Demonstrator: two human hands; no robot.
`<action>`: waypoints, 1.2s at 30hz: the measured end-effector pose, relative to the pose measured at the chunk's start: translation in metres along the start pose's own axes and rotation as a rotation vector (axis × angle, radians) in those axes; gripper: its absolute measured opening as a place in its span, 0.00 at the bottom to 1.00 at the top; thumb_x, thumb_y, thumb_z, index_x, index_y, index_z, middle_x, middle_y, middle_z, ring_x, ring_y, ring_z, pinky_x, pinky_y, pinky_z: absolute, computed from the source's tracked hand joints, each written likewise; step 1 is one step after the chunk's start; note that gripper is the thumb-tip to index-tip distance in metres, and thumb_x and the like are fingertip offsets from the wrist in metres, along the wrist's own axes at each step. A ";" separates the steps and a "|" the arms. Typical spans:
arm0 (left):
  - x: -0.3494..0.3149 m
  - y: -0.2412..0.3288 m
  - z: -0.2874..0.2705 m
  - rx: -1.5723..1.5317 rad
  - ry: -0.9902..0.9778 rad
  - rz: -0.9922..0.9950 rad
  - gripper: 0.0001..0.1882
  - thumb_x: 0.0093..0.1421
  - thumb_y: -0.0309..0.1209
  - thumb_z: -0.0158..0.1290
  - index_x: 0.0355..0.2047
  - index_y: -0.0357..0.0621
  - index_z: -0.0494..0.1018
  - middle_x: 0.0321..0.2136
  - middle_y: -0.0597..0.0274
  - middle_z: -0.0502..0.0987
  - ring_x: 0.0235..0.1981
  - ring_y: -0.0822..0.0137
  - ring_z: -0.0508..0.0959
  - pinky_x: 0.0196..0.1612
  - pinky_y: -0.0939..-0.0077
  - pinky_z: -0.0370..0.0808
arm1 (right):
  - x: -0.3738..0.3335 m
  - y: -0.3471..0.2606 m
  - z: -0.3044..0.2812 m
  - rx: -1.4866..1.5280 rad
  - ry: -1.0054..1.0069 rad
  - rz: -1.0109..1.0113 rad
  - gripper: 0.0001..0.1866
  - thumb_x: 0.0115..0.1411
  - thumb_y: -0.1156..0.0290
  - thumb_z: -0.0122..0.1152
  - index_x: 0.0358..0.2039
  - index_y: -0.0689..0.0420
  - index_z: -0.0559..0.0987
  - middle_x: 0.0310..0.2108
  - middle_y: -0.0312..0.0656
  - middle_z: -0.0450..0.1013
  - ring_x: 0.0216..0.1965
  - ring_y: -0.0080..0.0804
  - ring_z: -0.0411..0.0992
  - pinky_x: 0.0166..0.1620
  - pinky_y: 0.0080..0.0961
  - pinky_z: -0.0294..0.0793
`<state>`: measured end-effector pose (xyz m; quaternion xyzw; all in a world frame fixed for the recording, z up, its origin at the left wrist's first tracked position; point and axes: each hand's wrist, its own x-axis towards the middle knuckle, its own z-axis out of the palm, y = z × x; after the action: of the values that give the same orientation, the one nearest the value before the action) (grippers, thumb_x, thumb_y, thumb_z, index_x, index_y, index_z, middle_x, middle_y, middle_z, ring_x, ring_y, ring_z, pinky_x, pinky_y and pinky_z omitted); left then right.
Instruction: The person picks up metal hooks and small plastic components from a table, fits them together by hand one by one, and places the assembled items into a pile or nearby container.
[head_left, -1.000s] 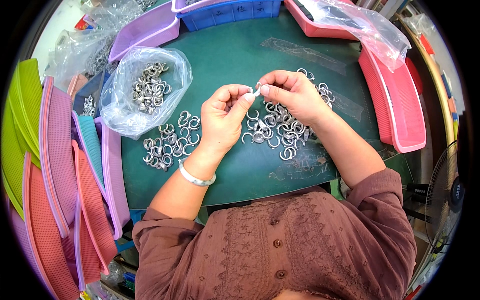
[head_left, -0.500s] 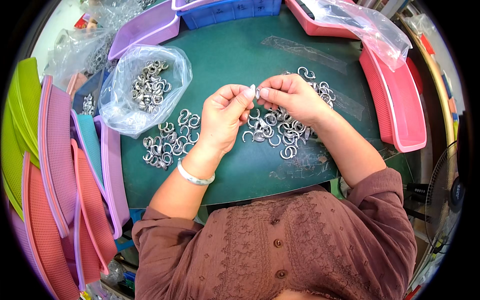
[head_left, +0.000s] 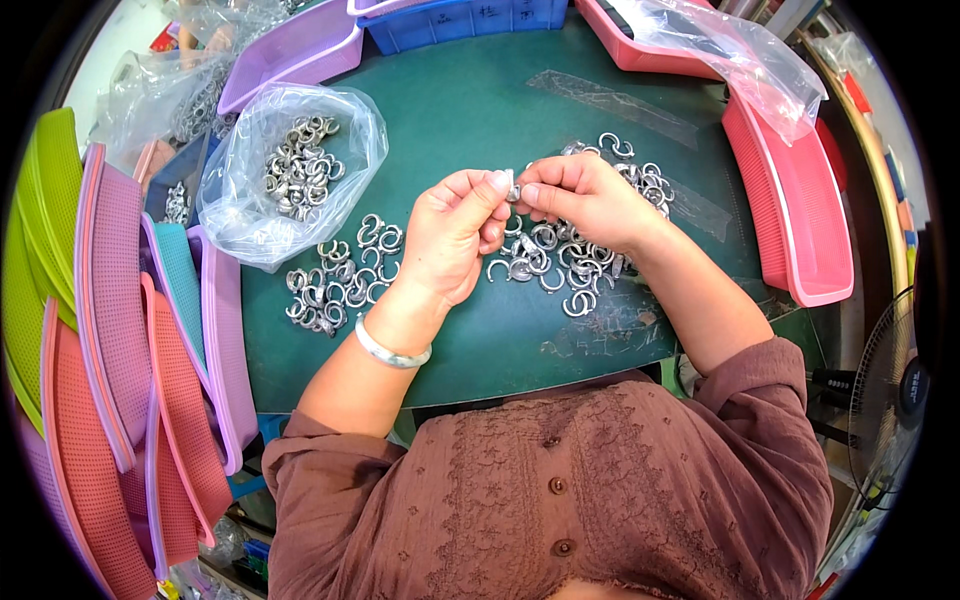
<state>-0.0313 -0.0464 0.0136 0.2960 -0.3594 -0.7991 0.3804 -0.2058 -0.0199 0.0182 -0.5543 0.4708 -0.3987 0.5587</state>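
Above the middle of the green table, my left hand [head_left: 450, 228] and my right hand [head_left: 592, 204] meet fingertip to fingertip. Both pinch one small silver metal ring [head_left: 514, 189]; most of it is hidden by the thumbs and fingers. Under and beside my right hand lies a loose pile of silver C-shaped rings [head_left: 541, 262]. A second pile of similar open rings [head_left: 330, 292] lies to the left of my left wrist. Farther left, a clear plastic bag [head_left: 232, 215] stands with its mouth open, holding more silver rings [head_left: 300, 170].
Pink baskets [head_left: 815, 262] line the right edge, with a clear plastic sheet [head_left: 735, 60] over the far one. Purple [head_left: 290, 62] and blue [head_left: 470, 28] bins stand at the back. Stacked colourful baskets [head_left: 115, 330] crowd the left. A fan [head_left: 880, 400] is at the right.
The small ring between my fingertips has turned a little and shows a wider face. Both hands stay in nearly the same place; the piles look unchanged.
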 end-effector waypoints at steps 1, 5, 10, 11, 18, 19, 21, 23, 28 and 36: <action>0.000 -0.001 0.000 0.005 0.001 0.006 0.06 0.57 0.31 0.51 0.27 0.42 0.71 0.19 0.69 0.69 0.16 0.80 0.64 0.17 0.89 0.59 | 0.000 0.000 0.001 -0.006 0.002 -0.006 0.10 0.57 0.70 0.53 0.34 0.65 0.76 0.26 0.35 0.73 0.28 0.18 0.67 0.34 0.16 0.67; -0.002 0.001 0.002 0.074 0.039 0.034 0.05 0.56 0.30 0.53 0.26 0.42 0.71 0.18 0.71 0.69 0.16 0.82 0.64 0.18 0.90 0.59 | 0.001 0.001 0.001 -0.056 -0.006 -0.026 0.10 0.56 0.72 0.52 0.34 0.65 0.76 0.26 0.38 0.74 0.30 0.20 0.69 0.36 0.19 0.68; 0.005 0.021 -0.014 0.883 0.149 0.378 0.08 0.53 0.29 0.55 0.21 0.41 0.71 0.15 0.75 0.66 0.18 0.85 0.63 0.21 0.89 0.58 | 0.002 0.002 -0.006 -0.528 0.153 -0.341 0.08 0.53 0.73 0.54 0.33 0.62 0.77 0.29 0.42 0.73 0.32 0.34 0.71 0.37 0.28 0.69; 0.006 0.029 -0.020 1.113 0.199 0.403 0.08 0.51 0.29 0.56 0.20 0.40 0.71 0.14 0.72 0.67 0.18 0.82 0.65 0.21 0.86 0.60 | 0.002 0.002 -0.008 -0.667 0.142 -0.436 0.08 0.52 0.73 0.54 0.32 0.61 0.77 0.28 0.42 0.72 0.32 0.36 0.71 0.38 0.29 0.69; -0.001 0.054 -0.035 1.971 0.249 0.072 0.07 0.46 0.29 0.55 0.20 0.37 0.71 0.13 0.55 0.69 0.17 0.61 0.71 0.24 0.69 0.67 | -0.003 0.012 -0.001 -1.147 -0.004 -0.500 0.07 0.47 0.71 0.59 0.30 0.52 0.79 0.31 0.35 0.69 0.40 0.33 0.64 0.43 0.31 0.60; -0.002 0.053 -0.036 1.946 0.263 0.156 0.08 0.47 0.30 0.55 0.21 0.37 0.71 0.13 0.56 0.69 0.17 0.62 0.71 0.24 0.70 0.67 | -0.004 0.008 0.001 -1.165 -0.008 -0.488 0.08 0.47 0.72 0.60 0.30 0.53 0.79 0.32 0.35 0.69 0.40 0.33 0.64 0.44 0.31 0.60; 0.000 0.046 -0.037 1.891 0.278 0.326 0.09 0.47 0.31 0.56 0.22 0.37 0.72 0.13 0.57 0.69 0.17 0.63 0.71 0.24 0.71 0.67 | -0.005 0.007 0.002 -1.186 -0.013 -0.473 0.09 0.46 0.73 0.60 0.31 0.54 0.79 0.32 0.35 0.69 0.40 0.33 0.64 0.44 0.32 0.61; 0.002 0.036 -0.028 1.657 0.151 0.267 0.10 0.46 0.32 0.57 0.23 0.37 0.72 0.15 0.57 0.70 0.18 0.64 0.71 0.24 0.71 0.67 | -0.005 0.008 0.003 -1.194 -0.012 -0.466 0.09 0.46 0.73 0.61 0.31 0.55 0.78 0.33 0.35 0.69 0.41 0.33 0.64 0.44 0.32 0.60; 0.001 0.006 -0.009 1.560 -0.087 0.306 0.11 0.45 0.30 0.59 0.26 0.36 0.72 0.22 0.56 0.70 0.21 0.63 0.70 0.26 0.70 0.67 | -0.002 0.013 0.003 -1.196 0.053 -0.509 0.08 0.45 0.68 0.60 0.27 0.53 0.79 0.30 0.36 0.70 0.39 0.33 0.64 0.43 0.31 0.60; 0.010 -0.003 -0.019 1.173 -0.065 0.219 0.07 0.46 0.21 0.58 0.26 0.37 0.71 0.22 0.69 0.70 0.22 0.79 0.67 0.27 0.85 0.66 | -0.001 0.011 0.000 -1.047 0.060 -0.500 0.08 0.43 0.70 0.62 0.27 0.55 0.78 0.29 0.37 0.71 0.37 0.35 0.65 0.43 0.32 0.62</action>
<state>-0.0234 -0.0603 -0.0013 0.3933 -0.7806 -0.4318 0.2225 -0.2067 -0.0184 0.0069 -0.8394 0.4758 -0.2483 0.0855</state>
